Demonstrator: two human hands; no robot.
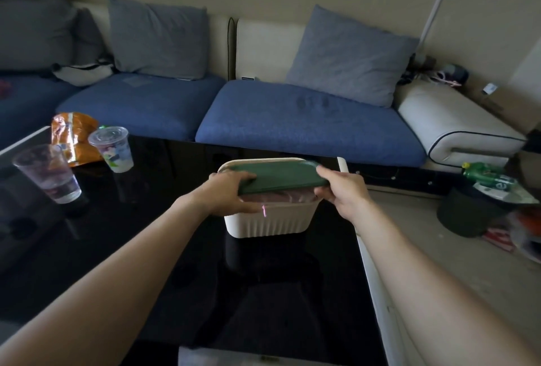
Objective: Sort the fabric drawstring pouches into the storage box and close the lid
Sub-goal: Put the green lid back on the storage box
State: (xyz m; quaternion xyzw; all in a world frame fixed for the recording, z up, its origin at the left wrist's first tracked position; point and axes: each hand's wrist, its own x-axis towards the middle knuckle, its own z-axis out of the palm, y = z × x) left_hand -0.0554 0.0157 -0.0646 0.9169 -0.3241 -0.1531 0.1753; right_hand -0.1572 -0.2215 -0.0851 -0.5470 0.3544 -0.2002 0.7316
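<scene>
Two hands on one green lid (278,175): left hand (227,194) gripping its left end, right hand (342,190) pinching its right end. Lid tilted, near edge raised over one white ribbed storage box (272,219) by the black table's (146,248) right edge. Pinkish pouches (278,197) inside, number unclear. Two plastic cups (48,173) and one orange snack bag (71,137) toward the far left corner.

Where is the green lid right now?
In the head view, the green lid sits tilted over the white storage box on the black table, held by the left hand and right hand.
</scene>
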